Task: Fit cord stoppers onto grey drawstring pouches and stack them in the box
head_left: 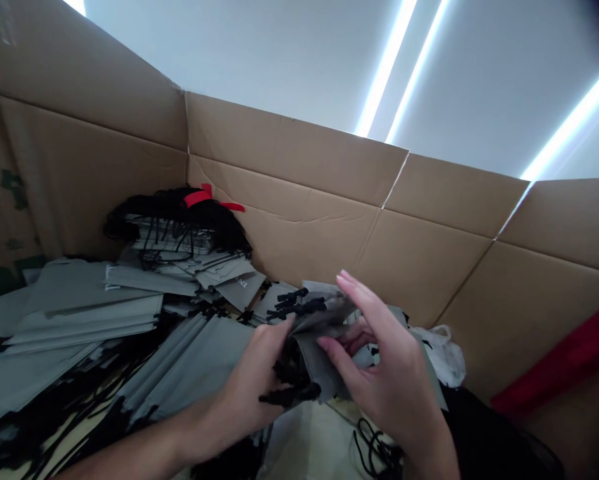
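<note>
Grey fabric pouches (319, 363) with black drawstrings are held bunched near the middle of the cardboard box (299, 173), clasped by the curled fingers of the left hand (259, 380) and pinched by the right hand (394, 380), whose upper fingers are spread. Pale lettering is printed on loose pouches (79, 300) toward the box's left wall, but is too blurred to be read. A tied stack (179, 237) with a red band (199, 197) is set against the box's back wall.

Loose pouches (79, 313) lie across the left of the frame inside the cardboard box (299, 153). A tied bundle (179, 230) sits behind them, against the back wall. At lower centre, the left hand (259, 383) and right hand (394, 377) hold a pouch stack (316, 343) between them, and a plastic bag (444, 357) lies just to its right.
</note>
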A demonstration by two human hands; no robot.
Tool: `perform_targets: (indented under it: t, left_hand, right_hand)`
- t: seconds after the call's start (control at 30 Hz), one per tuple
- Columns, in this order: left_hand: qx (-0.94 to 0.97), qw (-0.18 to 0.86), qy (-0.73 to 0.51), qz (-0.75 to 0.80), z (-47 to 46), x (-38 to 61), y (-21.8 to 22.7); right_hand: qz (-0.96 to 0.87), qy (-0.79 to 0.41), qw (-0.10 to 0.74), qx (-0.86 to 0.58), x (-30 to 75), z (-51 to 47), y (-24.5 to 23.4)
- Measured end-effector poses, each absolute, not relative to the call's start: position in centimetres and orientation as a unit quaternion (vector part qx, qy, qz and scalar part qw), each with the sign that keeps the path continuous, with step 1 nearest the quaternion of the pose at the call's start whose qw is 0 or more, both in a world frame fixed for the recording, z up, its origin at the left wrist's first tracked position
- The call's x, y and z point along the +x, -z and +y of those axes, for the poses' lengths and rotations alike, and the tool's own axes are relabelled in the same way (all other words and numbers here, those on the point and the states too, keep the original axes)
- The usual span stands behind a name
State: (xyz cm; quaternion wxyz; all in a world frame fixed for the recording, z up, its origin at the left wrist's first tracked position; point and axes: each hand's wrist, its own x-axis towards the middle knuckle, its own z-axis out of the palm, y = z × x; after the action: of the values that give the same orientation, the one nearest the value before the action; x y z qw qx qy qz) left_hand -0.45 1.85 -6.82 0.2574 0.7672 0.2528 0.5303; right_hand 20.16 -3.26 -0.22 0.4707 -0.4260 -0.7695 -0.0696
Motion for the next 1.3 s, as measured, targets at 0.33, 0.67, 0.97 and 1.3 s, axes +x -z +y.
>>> perform_targets:
  t: [0.33, 0.67, 0.97, 1.3]
  left_hand:
    - [0.757, 0.233, -0.541, 0.284, 2.0, -0.5, 6.4]
    - [0.759, 0.278, -0.530, 0.256, 2.6, -0.8, 6.4]
    - [0.751, 0.262, -0.532, 0.291, 2.5, -0.6, 7.1]
    - [0.687, 0.361, -0.562, 0.286, 2.0, 0.3, 6.9]
  right_hand:
    - [-0.793, 0.157, 0.463, -0.363, 20.5, -3.8, -0.8]
    - [-0.826, 0.097, 0.451, -0.324, 21.0, -3.9, -0.9]
    - [-0.821, 0.117, 0.452, -0.330, 21.1, -4.0, -1.1]
    - [-0.745, 0.189, 0.489, -0.411, 21.2, -3.9, -0.8]
